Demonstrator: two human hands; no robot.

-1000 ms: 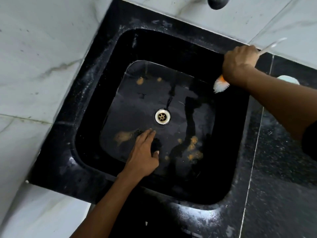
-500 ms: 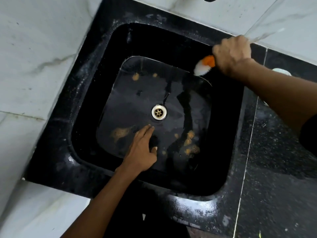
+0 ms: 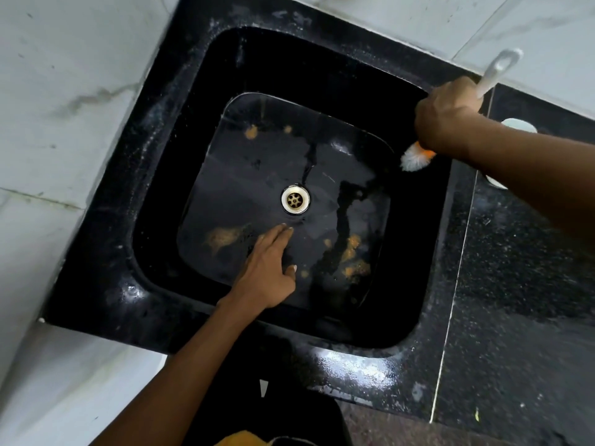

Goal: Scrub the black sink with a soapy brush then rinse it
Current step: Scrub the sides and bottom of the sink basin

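The black square sink (image 3: 167, 130) fills the middle of the view, its wet floor marked with orange-brown stains around a metal drain (image 3: 295, 199). My right hand (image 3: 446, 115) is shut on a brush (image 3: 415, 159) with white bristles, an orange head and a pale handle sticking up past my fist. The bristles press against the sink's right inner wall near the far corner. My left hand (image 3: 269, 272) lies flat on the sink floor just in front of the drain, fingers together and pointing toward it, holding nothing.
White marble-look tiles (image 3: 64, 91) border the sink on the left and back. A black speckled counter (image 3: 521, 300) runs along the right, with a pale round object (image 3: 518, 127) partly hidden behind my right forearm.
The brush swept toward the back of the right wall half a second ago and has now come back forward and lower. My left hand has stayed on the sink floor.
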